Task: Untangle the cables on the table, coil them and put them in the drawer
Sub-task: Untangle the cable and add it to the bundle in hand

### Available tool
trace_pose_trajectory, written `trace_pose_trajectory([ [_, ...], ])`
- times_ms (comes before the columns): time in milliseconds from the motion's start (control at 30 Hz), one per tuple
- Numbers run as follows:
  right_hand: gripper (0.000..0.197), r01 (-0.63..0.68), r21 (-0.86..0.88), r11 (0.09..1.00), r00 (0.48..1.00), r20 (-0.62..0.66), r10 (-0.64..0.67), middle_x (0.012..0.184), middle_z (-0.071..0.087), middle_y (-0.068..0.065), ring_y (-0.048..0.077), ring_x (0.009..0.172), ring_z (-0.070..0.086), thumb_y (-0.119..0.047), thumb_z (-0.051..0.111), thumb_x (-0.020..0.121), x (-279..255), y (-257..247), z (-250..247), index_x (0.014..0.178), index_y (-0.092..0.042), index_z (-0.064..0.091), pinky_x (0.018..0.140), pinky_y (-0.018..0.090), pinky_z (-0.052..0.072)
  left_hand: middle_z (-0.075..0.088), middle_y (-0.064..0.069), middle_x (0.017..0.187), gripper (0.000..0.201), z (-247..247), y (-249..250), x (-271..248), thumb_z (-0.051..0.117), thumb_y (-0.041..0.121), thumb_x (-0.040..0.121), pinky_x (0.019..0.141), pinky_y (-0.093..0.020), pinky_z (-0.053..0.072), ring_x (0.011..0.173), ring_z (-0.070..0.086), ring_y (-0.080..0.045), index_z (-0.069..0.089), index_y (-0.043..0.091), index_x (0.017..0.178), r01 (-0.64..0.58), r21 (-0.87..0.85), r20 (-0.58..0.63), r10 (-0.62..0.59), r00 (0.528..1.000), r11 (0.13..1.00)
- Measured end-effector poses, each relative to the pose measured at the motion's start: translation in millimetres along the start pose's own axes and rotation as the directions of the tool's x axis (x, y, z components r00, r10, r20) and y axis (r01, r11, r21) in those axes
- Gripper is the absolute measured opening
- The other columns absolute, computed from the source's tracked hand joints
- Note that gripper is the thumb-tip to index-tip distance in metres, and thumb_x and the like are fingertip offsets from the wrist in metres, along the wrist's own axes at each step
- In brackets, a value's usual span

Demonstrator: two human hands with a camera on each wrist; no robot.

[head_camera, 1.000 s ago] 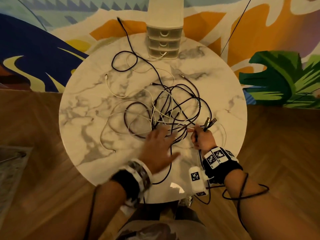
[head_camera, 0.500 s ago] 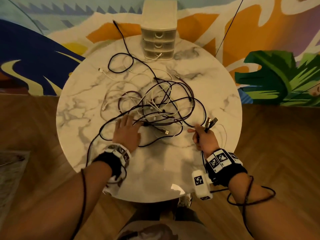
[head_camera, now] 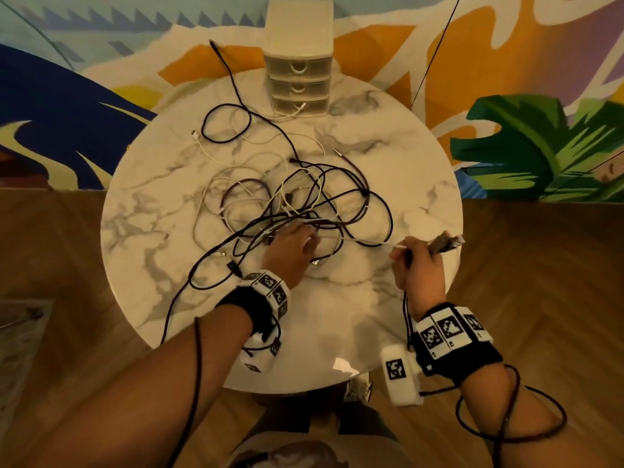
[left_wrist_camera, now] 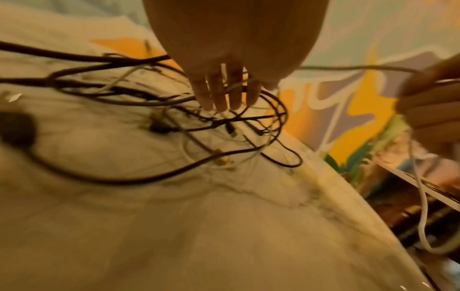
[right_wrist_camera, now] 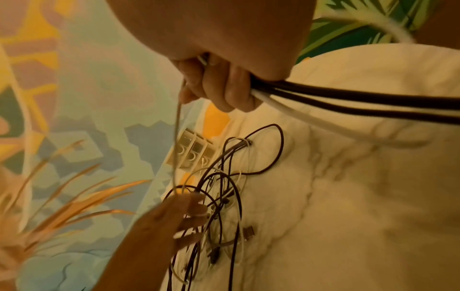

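On the round white marble table (head_camera: 162, 211) I saw one tangle of thin black and white cables (head_camera: 297, 204); I could not count them. My left hand (head_camera: 291, 252), fingers (left_wrist_camera: 221, 98) straight, reached into it. My right hand (head_camera: 417, 266) gripped three cable ends beside the tangle. One cream three-drawer plastic box (head_camera: 297, 79) stood behind it.

A painted mural (head_camera: 526, 62) of orange swirls, blue shapes and green leaves is spreading across the wall well beyond both hands. Wood flooring (head_camera: 540, 265) is showing to either side of them, and a pale rug (head_camera: 17, 332) is lying far off to the left.
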State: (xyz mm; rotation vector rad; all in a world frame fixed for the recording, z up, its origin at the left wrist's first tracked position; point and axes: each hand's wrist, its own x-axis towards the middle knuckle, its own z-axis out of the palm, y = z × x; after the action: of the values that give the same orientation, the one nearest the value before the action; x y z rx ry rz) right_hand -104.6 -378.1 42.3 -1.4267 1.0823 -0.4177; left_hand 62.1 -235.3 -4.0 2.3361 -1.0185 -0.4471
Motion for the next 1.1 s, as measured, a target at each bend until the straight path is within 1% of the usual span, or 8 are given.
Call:
trace_pose_trajectory([
  [67,0.044,-0.102,0.278,0.955,0.994,-0.012,0.11,0.043,0.039,-0.004,0.01,0.037,0.031,-0.038,0.043,0.094,-0.7,-1.3,5.2,0.061,-0.015,0.061,0.038,0.018,0.023,0.059,-0.005,0.112,0.03,-6.8,20.0,-6.2,0.039,0.034,0.098,0.082,-0.037,0.048,0.101,0.055,-0.025,0.06,0.017,0.112,-0.099,0.081,-0.053,0.104,0.993,0.992],
  [167,0.065,-0.144,0.302,0.942,0.985,0.139,0.105,0.045,0.037,0.0,0.011,0.038,0.026,-0.055,0.036,0.095,-7.2,-1.7,20.8,0.089,-0.001,0.07,0.04,0.018,0.016,0.059,-0.004,0.108,0.029,3.1,43.5,-26.2,0.039,0.036,0.098,0.07,-0.035,0.046,0.097,0.057,-0.026,0.058,0.019,0.11,-0.224,0.287,0.043,0.221,0.974,0.931],
  [333,0.071,-0.179,0.337,0.924,0.966,0.241,0.099,0.05,0.033,0.002,0.012,0.044,0.024,-0.067,0.03,0.089,-11.1,-8.4,26.2,0.104,-0.012,0.072,0.043,0.02,0.013,0.064,-0.002,0.105,0.033,6.1,36.4,-33.7,0.033,0.04,0.099,0.064,-0.031,0.037,0.092,0.06,-0.027,0.058,0.02,0.102,-0.045,0.303,0.069,0.025,0.997,0.952],
  [533,0.041,-0.053,0.034,0.998,0.966,0.256,0.043,0.043,0.04,0.001,0.012,0.039,0.031,-0.036,0.053,0.094,-18.2,-0.9,40.7,0.071,-0.006,0.069,0.044,0.026,0.026,0.065,-0.002,0.104,0.028,6.7,57.4,-32.1,0.038,0.033,0.097,0.07,-0.034,0.047,0.092,0.06,-0.021,0.062,0.018,0.103,-0.201,0.221,0.041,0.197,0.98,0.954],
  [700,0.044,0.046,0.032,0.998,0.978,0.201,-0.051,0.043,0.043,0.0,0.01,0.038,0.034,-0.03,0.041,0.101,-9.3,-6.7,33.6,0.083,-0.005,0.071,0.042,0.017,0.03,0.068,-0.012,0.101,0.023,18.6,-0.1,-27.6,0.045,0.019,0.095,0.084,-0.039,0.049,0.096,0.062,-0.032,0.065,0.009,0.099,0.216,-0.024,0.117,-0.212,0.97,0.976],
  [833,0.055,0.032,0.089,0.996,0.991,0.128,-0.043,0.043,0.043,0.0,0.011,0.04,0.035,-0.031,0.04,0.101,-6.5,-8.7,30.7,0.081,0.016,0.061,0.046,0.021,0.029,0.059,-0.013,0.112,0.019,-23.3,11.6,8.4,0.046,0.013,0.094,0.086,-0.03,0.041,0.101,0.055,-0.025,0.062,0.007,0.101,0.099,-0.118,-0.198,-0.122,0.973,0.988],
  [1000,0.045,0.058,0.145,0.988,0.995,0.073,-0.07,0.046,0.042,0.004,0.011,0.041,0.034,-0.033,0.036,0.102,-5.1,-15.0,23.4,0.077,-0.019,0.071,0.043,0.02,0.028,0.055,-0.012,0.123,0.026,-9.5,-13.6,-1.3,0.047,0.018,0.095,0.096,-0.034,0.041,0.113,0.053,-0.03,0.062,0.006,0.113,0.075,0.07,0.042,-0.078,0.996,0.995],
  [1100,0.046,0.06,0.168,0.984,0.997,0.035,-0.067,0.045,0.043,0.002,0.013,0.042,0.034,-0.034,0.036,0.102,-4.5,-15.3,20.8,0.077,-0.015,0.07,0.043,0.022,0.028,0.058,-0.013,0.12,0.024,-13.7,-10.4,-4.5,0.05,0.014,0.094,0.097,-0.03,0.039,0.11,0.054,-0.027,0.064,0.006,0.112,0.039,0.003,-0.142,-0.038,0.989,0.999],
])
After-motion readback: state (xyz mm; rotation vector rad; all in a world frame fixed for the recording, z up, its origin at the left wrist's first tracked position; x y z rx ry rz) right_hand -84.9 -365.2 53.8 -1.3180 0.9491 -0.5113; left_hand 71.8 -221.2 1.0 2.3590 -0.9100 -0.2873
